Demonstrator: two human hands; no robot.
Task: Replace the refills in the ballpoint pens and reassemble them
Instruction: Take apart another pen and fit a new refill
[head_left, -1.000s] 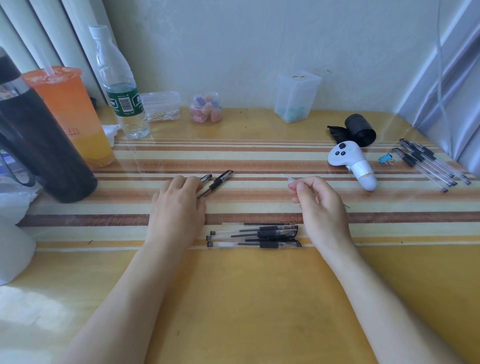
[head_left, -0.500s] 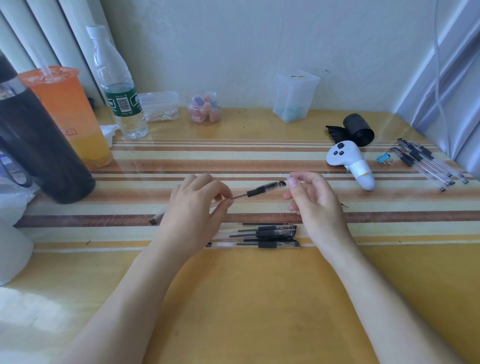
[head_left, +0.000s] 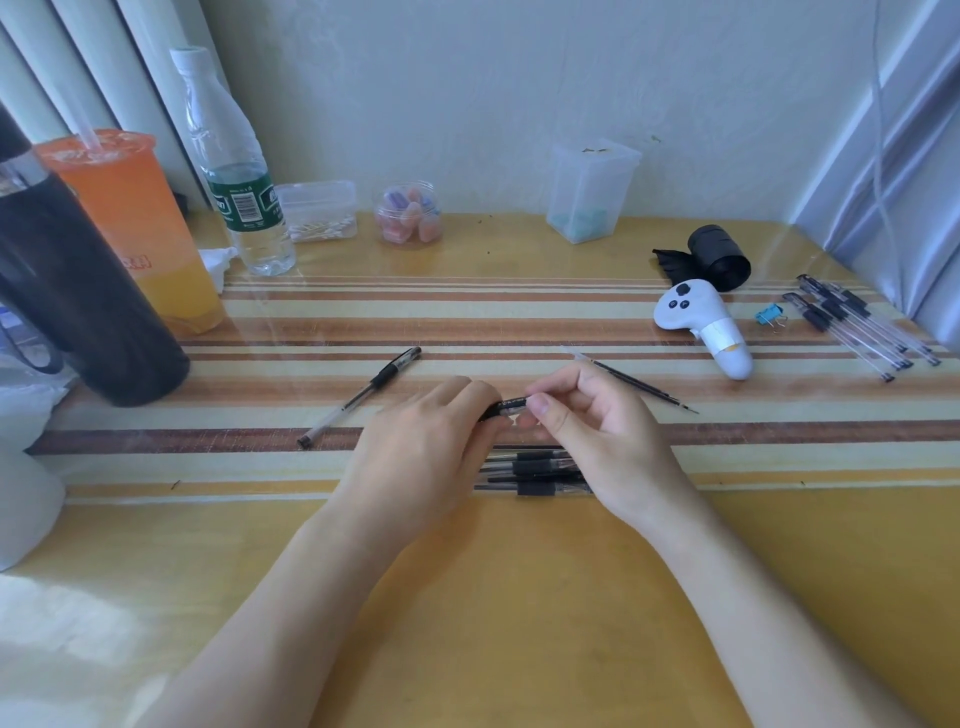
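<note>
Both hands meet over the middle of the striped table (head_left: 519, 322). The left hand (head_left: 421, 447) is closed around a black pen (head_left: 506, 406), and most of that pen is hidden under its fingers. The right hand (head_left: 592, 431) pinches the free end of the same pen between thumb and first finger. Just below the hands lies a small bunch of pens (head_left: 535, 470), side by side, partly covered by both hands. A thin dark refill (head_left: 636, 382) lies on the table just behind the right hand, slanting down to the right. Another pen (head_left: 363, 392) lies alone to the left of the hands, tilted, with its black end up. Far to the right, near the table edge, a second pile of pens (head_left: 852, 322) rests beside a little blue clip (head_left: 771, 315) and a white controller (head_left: 701, 325).
</note>
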